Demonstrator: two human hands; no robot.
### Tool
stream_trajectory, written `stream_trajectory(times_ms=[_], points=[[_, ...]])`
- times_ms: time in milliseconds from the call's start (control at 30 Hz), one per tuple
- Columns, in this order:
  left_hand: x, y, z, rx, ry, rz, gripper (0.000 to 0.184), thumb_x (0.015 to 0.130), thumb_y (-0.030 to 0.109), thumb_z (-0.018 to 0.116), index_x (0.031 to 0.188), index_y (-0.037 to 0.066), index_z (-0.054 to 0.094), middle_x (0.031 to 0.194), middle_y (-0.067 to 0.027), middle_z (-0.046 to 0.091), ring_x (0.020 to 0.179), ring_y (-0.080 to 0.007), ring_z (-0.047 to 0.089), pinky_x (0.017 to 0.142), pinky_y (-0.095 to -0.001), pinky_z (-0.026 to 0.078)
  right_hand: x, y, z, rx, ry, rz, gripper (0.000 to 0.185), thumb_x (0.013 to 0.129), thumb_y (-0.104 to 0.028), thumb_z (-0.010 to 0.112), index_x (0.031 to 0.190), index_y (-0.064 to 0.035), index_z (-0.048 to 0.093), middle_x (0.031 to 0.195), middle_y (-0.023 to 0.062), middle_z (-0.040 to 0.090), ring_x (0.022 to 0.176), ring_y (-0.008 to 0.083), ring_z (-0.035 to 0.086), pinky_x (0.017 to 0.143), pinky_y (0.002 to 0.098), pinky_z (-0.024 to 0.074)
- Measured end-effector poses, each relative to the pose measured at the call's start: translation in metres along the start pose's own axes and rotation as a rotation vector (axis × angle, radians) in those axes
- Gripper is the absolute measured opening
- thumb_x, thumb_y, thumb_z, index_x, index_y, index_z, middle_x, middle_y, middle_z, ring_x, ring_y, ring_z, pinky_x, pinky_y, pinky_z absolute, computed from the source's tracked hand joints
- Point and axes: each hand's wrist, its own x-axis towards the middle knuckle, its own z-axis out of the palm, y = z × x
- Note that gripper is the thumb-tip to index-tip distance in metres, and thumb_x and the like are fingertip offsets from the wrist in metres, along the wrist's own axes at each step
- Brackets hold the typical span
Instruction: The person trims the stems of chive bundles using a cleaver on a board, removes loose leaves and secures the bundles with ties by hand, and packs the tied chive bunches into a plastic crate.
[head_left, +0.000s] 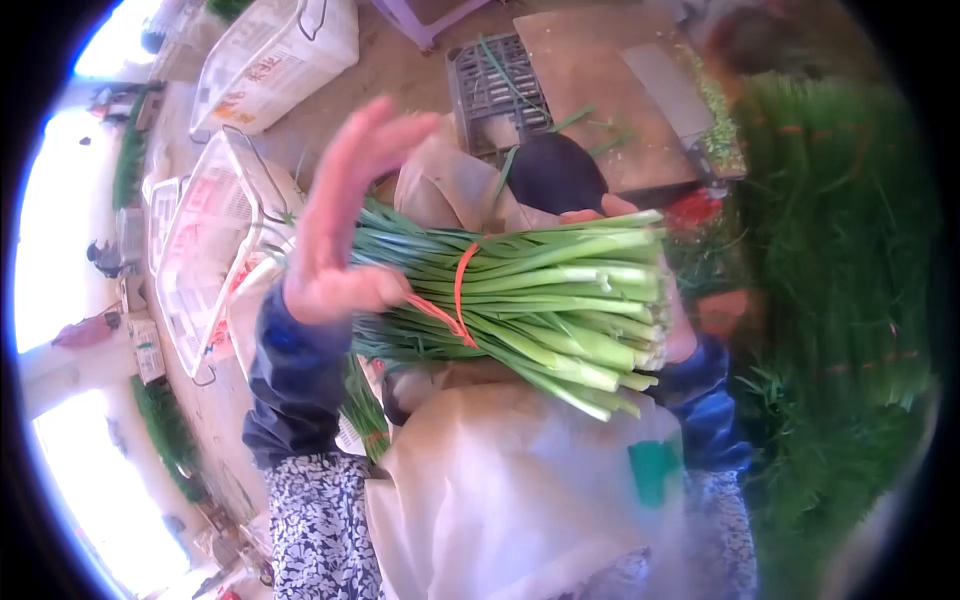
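A thick bunch of green chives [560,290] lies sideways in front of my chest, pale cut ends to the right. A red band [462,285] runs around its middle, and a strand of it stretches left to my left thumb. My left hand [345,225] is raised at the leafy side, blurred, fingers spread apart; whether the thumb hooks the strand or only touches it, I cannot tell. My right hand [680,315] is wrapped behind the cut ends, mostly hidden by the stalks, with fingertips showing at the top edge.
White plastic baskets [290,75] stand at the upper left. Ahead are a black crate [490,85] and a brown board [590,100] with leaf scraps. A large heap of banded greens [840,270] fills the right. A pale apron [520,480] covers my lap.
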Motion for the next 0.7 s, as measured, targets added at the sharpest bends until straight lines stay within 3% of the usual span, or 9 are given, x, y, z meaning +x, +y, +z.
stream_trajectory(times_ms=[33,67,100,267,400,467,567,633,700], points=[[0.004,0.001,-0.006,0.022,0.03,-0.006,0.092,0.081,0.039,0.076,0.151,0.002,0.029,0.145,-0.0167,0.048,0.134,-0.0275,0.046,0.113,-0.0404,0.032,0.0,0.001,-0.004,0.052,-0.106,0.008,0.046,0.107,-0.036,0.033,0.147,-0.0121,0.036,0.147,0.0129,0.043,0.133,0.0259,0.046,0.113,0.0441,0.0385],[0.003,-0.003,-0.009,0.022,0.034,-0.022,0.092,0.081,0.039,0.076,0.151,0.002,0.029,0.145,-0.0167,0.048,0.134,-0.0275,0.046,0.113,-0.0404,0.032,-0.002,-0.001,-0.002,-0.162,0.032,-0.002,0.046,0.107,-0.036,0.034,0.147,-0.012,0.037,0.148,0.0131,0.043,0.132,0.026,0.047,0.113,0.0438,0.0388],[0.002,-0.008,-0.012,0.107,-0.024,-0.141,0.077,0.087,0.036,0.07,0.147,0.001,0.037,0.138,-0.0164,0.054,0.128,-0.0254,0.05,0.109,-0.0387,0.036,-0.001,-0.002,0.0,-0.373,0.167,-0.013,0.046,0.107,-0.035,0.036,0.146,-0.0119,0.037,0.148,0.0133,0.043,0.132,0.0261,0.047,0.112,0.0436,0.0392],[0.008,-0.013,0.001,0.168,-0.313,-0.487,0.038,0.1,0.025,0.054,0.121,-0.005,0.061,0.115,-0.0144,0.067,0.109,-0.0202,0.061,0.097,-0.0329,0.044,-0.002,-0.002,-0.006,-0.312,0.133,-0.051,0.046,0.106,-0.037,0.038,0.145,-0.0115,0.039,0.145,0.014,0.046,0.13,0.0271,0.049,0.112,0.0447,0.0401],[-0.003,-0.025,-0.005,0.108,-0.285,-0.458,0.019,0.097,0.01,0.058,0.107,-0.004,0.066,0.105,-0.0109,0.067,0.099,-0.017,0.062,0.09,-0.0304,0.046,-0.007,-0.01,-0.015,-0.32,0.216,-0.027,0.046,0.106,-0.037,0.039,0.144,-0.013,0.041,0.145,0.0136,0.048,0.128,0.0274,0.051,0.111,0.0457,0.0414],[-0.004,-0.03,-0.013,0.164,-0.29,-0.422,0.016,0.096,0.008,0.059,0.104,-0.004,0.065,0.103,-0.0103,0.066,0.097,-0.0167,0.061,0.088,-0.0302,0.047,-0.01,-0.014,-0.031,-0.188,0.074,0.0,0.044,0.106,-0.036,0.04,0.143,-0.0131,0.043,0.144,0.0123,0.049,0.126,0.0274,0.053,0.11,0.0458,0.0423],[-0.003,-0.026,-0.012,0.235,-0.288,-0.359,0.008,0.093,0.004,0.061,0.098,-0.002,0.064,0.097,-0.0089,0.065,0.092,-0.0164,0.06,0.084,-0.0294,0.046,-0.006,-0.023,-0.038,0.054,0.138,0.138,0.041,0.107,-0.033,0.037,0.142,-0.0136,0.045,0.144,0.011,0.05,0.125,0.0267,0.054,0.11,0.0458,0.0422],[0.001,-0.024,-0.009,0.295,-0.272,-0.27,0.008,0.095,0.005,0.059,0.1,-0.002,0.061,0.095,-0.0089,0.065,0.088,-0.0177,0.062,0.083,-0.0299,0.047,-0.007,-0.034,-0.044,0.365,0.226,0.356,0.058,0.098,-0.03,0.058,0.148,-0.009,0.038,0.147,0.0118,0.046,0.129,0.0266,0.051,0.112,0.0441,0.0382],[0.001,-0.029,-0.013,0.194,-0.095,-0.34,0.009,0.097,0.008,0.058,0.1,-0.001,0.06,0.091,-0.0086,0.064,0.084,-0.0183,0.062,0.082,-0.0304,0.048,-0.032,-0.036,-0.028,-0.802,0.076,-0.044,0.093,0.079,-0.026,0.08,0.152,-0.002,0.028,0.15,0.0129,0.042,0.135,0.0269,0.045,0.115,0.0423,0.033]])
